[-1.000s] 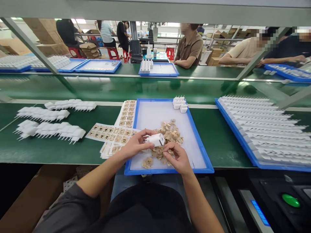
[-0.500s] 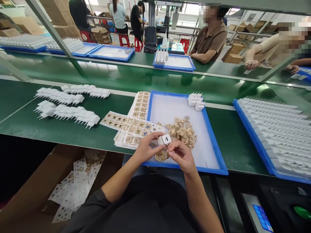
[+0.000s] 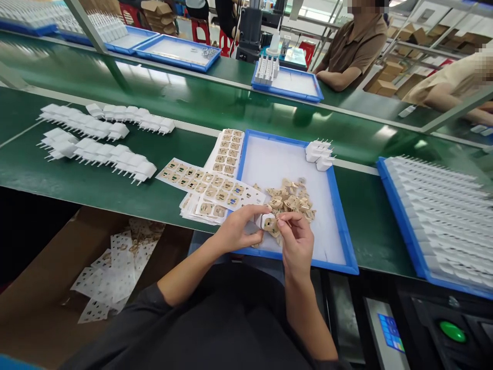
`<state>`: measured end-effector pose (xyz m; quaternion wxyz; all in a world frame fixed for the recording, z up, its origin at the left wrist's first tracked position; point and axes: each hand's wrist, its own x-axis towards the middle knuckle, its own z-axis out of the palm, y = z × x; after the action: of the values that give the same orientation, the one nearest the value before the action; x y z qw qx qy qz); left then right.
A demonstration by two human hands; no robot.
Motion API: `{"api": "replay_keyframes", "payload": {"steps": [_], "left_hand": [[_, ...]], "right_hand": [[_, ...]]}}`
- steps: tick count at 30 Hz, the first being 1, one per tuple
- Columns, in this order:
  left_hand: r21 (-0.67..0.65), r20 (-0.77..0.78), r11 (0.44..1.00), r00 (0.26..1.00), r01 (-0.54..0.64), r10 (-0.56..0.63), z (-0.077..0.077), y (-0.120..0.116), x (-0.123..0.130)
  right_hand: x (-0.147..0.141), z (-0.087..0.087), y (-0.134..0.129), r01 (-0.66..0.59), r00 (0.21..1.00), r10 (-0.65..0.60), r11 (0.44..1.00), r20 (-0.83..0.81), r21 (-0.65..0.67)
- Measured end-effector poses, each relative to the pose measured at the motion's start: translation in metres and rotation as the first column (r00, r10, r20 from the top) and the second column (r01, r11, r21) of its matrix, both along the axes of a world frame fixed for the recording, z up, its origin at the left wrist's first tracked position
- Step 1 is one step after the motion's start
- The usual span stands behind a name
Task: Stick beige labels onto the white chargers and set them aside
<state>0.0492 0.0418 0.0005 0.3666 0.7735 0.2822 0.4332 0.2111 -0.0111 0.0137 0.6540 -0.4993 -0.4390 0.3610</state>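
Note:
My left hand (image 3: 239, 230) grips a white charger plug (image 3: 262, 221) between thumb and fingers over the tray's near side. My right hand (image 3: 297, 237) is closed in a pinch at the edge of a tan adhesive piece (image 3: 271, 223), which lies against the charger's end face. Just beyond my hands is a heap of loose tan pieces (image 3: 296, 201) in the blue-rimmed tray (image 3: 342, 226). A sheet of tan stickers (image 3: 210, 186) overlaps the tray's left rim, on top of more sheets.
Rows of white chargers (image 3: 115, 154) lie on the green bench at left; several more (image 3: 319, 153) stand in the tray's far corner. A full tray of chargers (image 3: 454, 221) is at right. Below left, a cardboard box (image 3: 34, 288) holds used sheets. A co-worker (image 3: 356, 51) sits opposite.
The charger's bare white end face with its port now has a tan piece against it. My right hand has risen beside the charger, and the view has tilted downward.

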Motion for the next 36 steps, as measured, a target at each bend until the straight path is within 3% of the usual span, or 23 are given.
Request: {"api": "replay_keyframes", "payload": {"steps": [18,32,36], "left_hand": [[-0.040,0.000,0.999,1.000,0.013,-0.013,0.003,0.000,-0.002],[-0.023,0.010,1.000,1.000,0.013,-0.013,0.007,-0.001,-0.002],[0.018,0.044,1.000,0.999,0.013,-0.014,0.004,0.000,-0.001]], "right_hand": [[-0.004,0.002,-0.001,0.032,0.997,-0.031,0.999,0.072,-0.003],[-0.013,0.000,-0.001,0.139,0.933,-0.151,0.988,0.326,0.062],[-0.014,0.004,-0.001,0.172,0.856,-0.200,0.980,0.478,0.102]]}}
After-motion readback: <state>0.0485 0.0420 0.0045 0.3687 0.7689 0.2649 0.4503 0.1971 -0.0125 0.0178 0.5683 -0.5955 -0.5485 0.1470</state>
